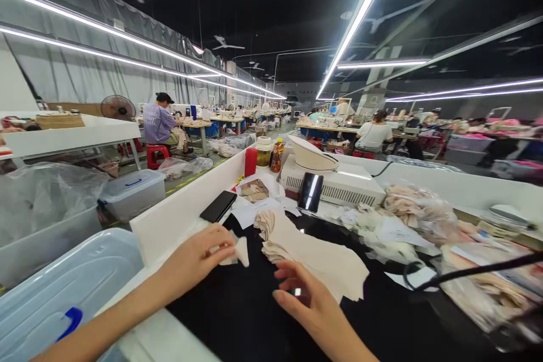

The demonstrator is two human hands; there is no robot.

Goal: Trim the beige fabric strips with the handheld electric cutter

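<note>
My left hand (pixel 203 254) is over the left part of the black table top (pixel 237 317), its fingers curled at a small pale cloth piece (pixel 241 250). Whether the fingers grip that piece or only lie over it is hard to see. My right hand (pixel 303 300) is nearer the middle, thumb and fingers apart, with nothing between them. Just beyond it lies a fanned stack of beige cloth pieces (pixel 314 249), its near edge close to my fingertips.
A black phone (pixel 218 206) lies at the left edge; another phone (pixel 311 192) leans against a white machine (pixel 331 178). Jars (pixel 263 154) stand behind. Bagged cloth (pixel 418 209) and a dark bar (pixel 475 267) are at right. A lidded bin (pixel 97 266) stands left.
</note>
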